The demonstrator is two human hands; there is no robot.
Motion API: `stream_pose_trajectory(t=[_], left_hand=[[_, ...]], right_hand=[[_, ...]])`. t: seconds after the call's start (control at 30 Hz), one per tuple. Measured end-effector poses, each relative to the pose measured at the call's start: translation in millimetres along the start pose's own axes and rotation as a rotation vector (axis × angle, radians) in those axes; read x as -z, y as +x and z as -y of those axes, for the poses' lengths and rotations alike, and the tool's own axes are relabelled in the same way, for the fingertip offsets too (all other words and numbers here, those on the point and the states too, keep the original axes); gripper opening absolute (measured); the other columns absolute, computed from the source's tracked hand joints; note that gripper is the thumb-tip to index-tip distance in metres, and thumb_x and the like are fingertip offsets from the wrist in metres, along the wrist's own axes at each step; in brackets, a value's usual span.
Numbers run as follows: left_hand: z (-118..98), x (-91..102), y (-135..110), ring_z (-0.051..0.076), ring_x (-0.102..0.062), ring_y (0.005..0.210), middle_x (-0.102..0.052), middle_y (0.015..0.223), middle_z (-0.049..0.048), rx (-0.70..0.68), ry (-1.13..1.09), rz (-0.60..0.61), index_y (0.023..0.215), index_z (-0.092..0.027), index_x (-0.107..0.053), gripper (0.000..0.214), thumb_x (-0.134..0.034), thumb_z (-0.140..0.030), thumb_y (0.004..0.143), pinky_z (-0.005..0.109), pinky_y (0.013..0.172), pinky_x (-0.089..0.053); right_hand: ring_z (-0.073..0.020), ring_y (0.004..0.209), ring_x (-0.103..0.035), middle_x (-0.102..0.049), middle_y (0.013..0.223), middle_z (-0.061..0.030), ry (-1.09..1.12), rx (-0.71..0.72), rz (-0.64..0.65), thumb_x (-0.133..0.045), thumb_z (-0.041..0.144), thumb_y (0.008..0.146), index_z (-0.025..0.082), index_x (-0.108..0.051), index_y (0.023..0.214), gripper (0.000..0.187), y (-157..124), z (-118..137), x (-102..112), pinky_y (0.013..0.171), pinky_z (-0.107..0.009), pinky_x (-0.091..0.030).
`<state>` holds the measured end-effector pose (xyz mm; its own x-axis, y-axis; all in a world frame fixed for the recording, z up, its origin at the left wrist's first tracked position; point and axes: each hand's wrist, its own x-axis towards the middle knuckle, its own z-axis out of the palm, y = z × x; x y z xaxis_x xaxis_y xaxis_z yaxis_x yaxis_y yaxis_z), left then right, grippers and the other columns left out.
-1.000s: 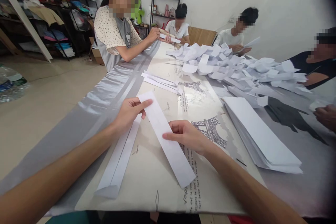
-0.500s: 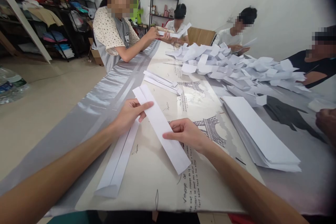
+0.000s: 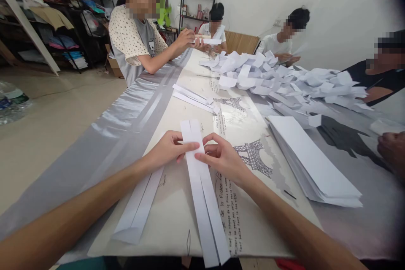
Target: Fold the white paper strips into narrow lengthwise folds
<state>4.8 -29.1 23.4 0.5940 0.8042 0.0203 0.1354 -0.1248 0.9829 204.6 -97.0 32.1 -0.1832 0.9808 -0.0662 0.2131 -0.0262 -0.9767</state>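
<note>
Both hands pinch one long folded white paper strip above the printed tablecloth. My left hand grips its left edge, thumb on top and fingers behind. My right hand holds the right edge a little lower, with the thumb on the paper. A lengthwise seam shows where the strip's two folded sides meet, parted slightly toward the near end. Under my left forearm lies another folded paper strip, partly covered by the hand and arm. Farther off, a folded paper piece rests on the cloth.
A stack of white paper lies to the right. Behind it spreads a large heap of folded papers. One person sits at the left edge handling paper; several others sit around the table. Cluttered shelves stand at left.
The strip has turned from slanted to nearly upright in view and come nearer, now showing its seamed face. My hands have moved closer together on it.
</note>
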Motion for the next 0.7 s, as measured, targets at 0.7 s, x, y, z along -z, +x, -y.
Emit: stream_pose_trajectory(t=[0.7], left_hand=[[-4.1,59.5,0.4,0.027,-0.068,0.091,-0.075,0.101,0.0075,-0.287,0.984,-0.044,0.109,-0.025,-0.075,0.036,-0.06,-0.053,0.092,0.032,0.078,-0.048]], right_hand=[[-0.0144,0.058,-0.053,-0.057,0.071,0.0074,-0.354,0.137,-0.038,-0.061,0.026,0.09,0.03,-0.039,0.139,0.054,2.2,-12.5,5.5,0.058,-0.029,-0.046]])
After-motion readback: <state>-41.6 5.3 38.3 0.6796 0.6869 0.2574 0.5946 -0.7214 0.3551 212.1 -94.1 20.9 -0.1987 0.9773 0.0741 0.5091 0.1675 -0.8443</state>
